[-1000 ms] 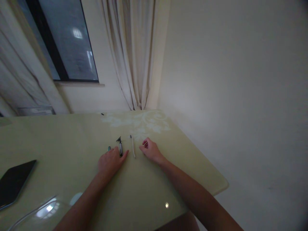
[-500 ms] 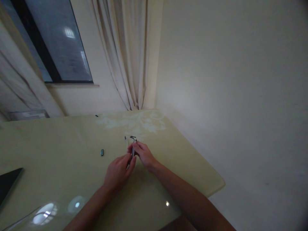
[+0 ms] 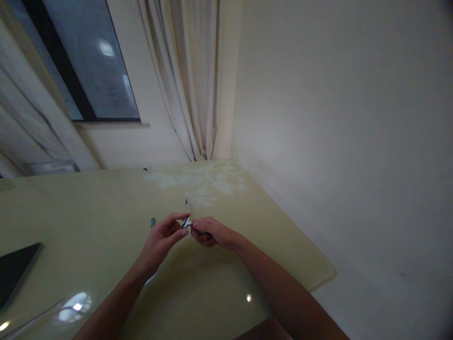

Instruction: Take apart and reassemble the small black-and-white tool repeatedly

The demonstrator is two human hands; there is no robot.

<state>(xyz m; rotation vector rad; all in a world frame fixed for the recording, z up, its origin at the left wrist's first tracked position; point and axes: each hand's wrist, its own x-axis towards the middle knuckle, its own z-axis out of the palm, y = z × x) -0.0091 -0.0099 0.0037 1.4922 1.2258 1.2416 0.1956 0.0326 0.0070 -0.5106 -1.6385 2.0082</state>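
My right hand [image 3: 212,232] is closed around the dark handle of what looks like a razor [image 3: 187,223], most of which its fingers cover. The small dark and pale head points left, out of the fist. At that head is my left hand [image 3: 164,238], thumb and forefinger pinching it from either end. Just beyond the hands lies a thin white stick with a dark tip [image 3: 187,204], its near end hidden. To the left of my left hand is a small dark green block [image 3: 153,222], perhaps a blade cartridge.
Both hands work above a glossy pale yellow table [image 3: 276,241] with a rounded right corner. A tiny dark piece [image 3: 145,168] lies near its back edge. At the left sits a dark flat panel [image 3: 17,269], with a thin cable [image 3: 38,311] nearer me. Curtains and a wall stand behind.
The razor has turned from upright, head away from me, to lying sideways with its head leftward. My left hand has shifted from the handle's lower end to the head; my right now wraps the handle.
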